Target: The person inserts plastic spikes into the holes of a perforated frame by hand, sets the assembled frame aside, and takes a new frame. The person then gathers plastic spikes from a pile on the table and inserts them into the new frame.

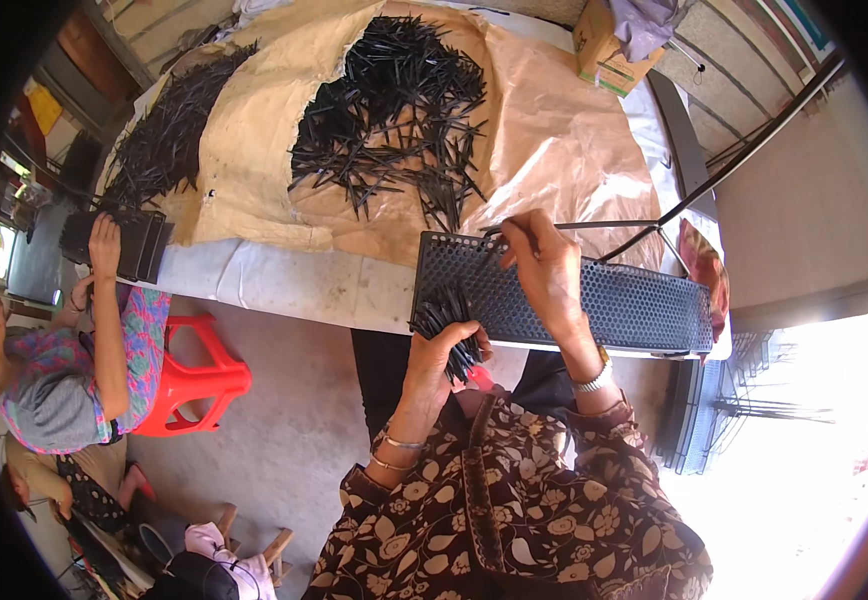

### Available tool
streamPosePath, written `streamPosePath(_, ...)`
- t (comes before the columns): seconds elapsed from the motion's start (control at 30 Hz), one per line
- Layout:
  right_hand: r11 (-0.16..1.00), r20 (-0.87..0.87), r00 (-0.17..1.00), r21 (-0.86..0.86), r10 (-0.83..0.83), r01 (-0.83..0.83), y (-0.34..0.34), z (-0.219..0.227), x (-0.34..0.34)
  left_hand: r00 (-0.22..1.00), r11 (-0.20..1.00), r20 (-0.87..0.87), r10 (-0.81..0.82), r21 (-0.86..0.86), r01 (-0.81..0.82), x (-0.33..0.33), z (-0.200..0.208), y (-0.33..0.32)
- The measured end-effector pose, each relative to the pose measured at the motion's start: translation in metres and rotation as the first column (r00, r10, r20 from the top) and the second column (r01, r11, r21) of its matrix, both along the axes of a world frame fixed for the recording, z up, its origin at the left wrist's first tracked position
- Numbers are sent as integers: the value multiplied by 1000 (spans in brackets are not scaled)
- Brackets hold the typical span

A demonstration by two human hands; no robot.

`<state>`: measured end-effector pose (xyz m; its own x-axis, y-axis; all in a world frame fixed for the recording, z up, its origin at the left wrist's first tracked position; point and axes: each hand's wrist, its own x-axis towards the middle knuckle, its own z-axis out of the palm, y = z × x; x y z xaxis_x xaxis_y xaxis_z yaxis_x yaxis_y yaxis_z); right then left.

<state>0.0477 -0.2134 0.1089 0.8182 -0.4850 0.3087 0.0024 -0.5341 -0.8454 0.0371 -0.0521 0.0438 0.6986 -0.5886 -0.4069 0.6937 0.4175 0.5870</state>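
My left hand (436, 362) is closed around a bunch of thin black pointed strips (448, 318) at the table's near edge. Just above and to the right of it, my right hand (546, 268) is closed in a pinch over a dark perforated panel (614, 300). A thin dark piece shows by its fingertips, seemingly one more black strip, at the panel's upper edge. The panel is long, full of small round holes, and lies along the front of the table. Beyond it a large loose pile of the same black strips (394, 95) spreads on brown paper (554, 130).
Another heap of black strips (169, 130) lies at the far left, where a co-worker's hand (105, 243) touches a dark panel (139, 248). A red plastic stool (194, 385) stands there. A black metal bar (744, 160) slants across the right side. A cardboard box (609, 50) sits at the back.
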Motion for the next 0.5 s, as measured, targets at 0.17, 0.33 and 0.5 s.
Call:
streamPosePath(0.17, 992, 61, 998, -123, -30, 38, 0, -35, 20, 995, 997, -69, 65, -45, -69, -1, 2, -1)
streamPosePath(0.33, 975, 32, 999, -222, 33, -25, 3, -54, 24, 999, 998, -19, 42, -54, -43, -1, -1, 2)
streamPosePath(0.5, 907, 3, 994, -408, 113, -102, 1, -43, 20, 999, 998, -18, 29, -64, -30, -3, 1, 0)
